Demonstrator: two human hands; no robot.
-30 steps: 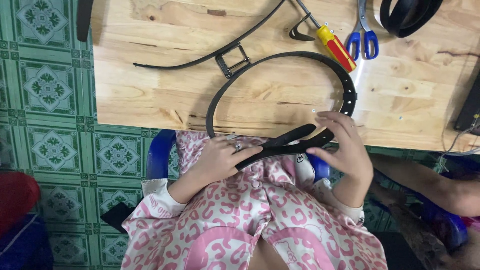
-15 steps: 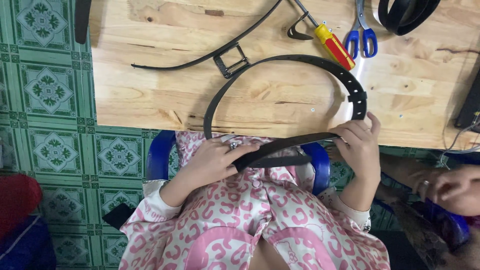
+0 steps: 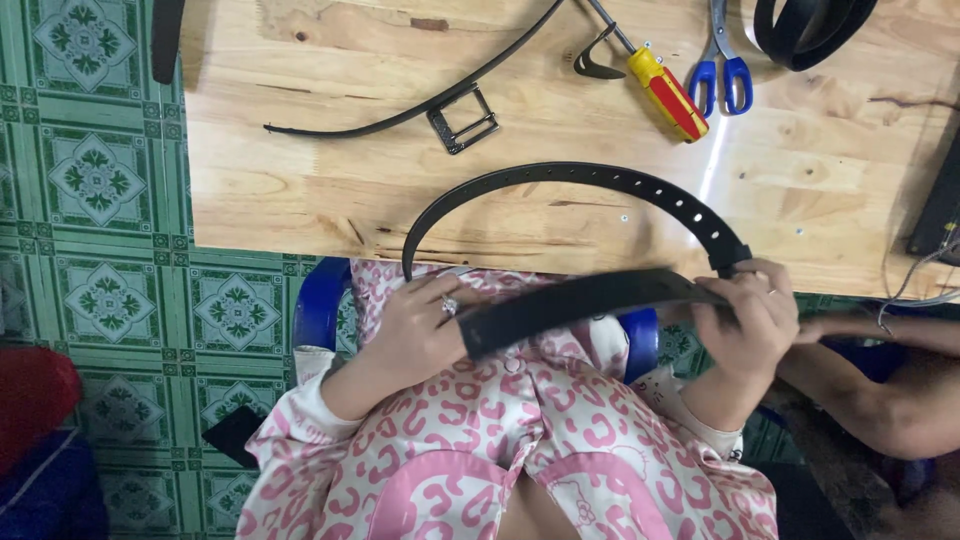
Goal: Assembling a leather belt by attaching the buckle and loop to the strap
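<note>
Now black belt (image 3: 590, 298) stretched flat between both hands at table (image 3: 300, 190) edge, above lap; its loop arcs over wood. Left hand (image 3: 420, 330) fingers clamped on belt end, right hand (image 3: 745, 315) fingers clamped near punched holes. Half-second earlier strap sagged narrower; right hand since shifted outward, flattening it. Screwdriver (image 3: 665, 92), scissors (image 3: 725, 55) unmoved.

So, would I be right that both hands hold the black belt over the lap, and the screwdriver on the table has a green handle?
Not quite: in the head view the screwdriver has a yellow and red handle, not green. Both the left hand and right hand do hold the belt.
</note>
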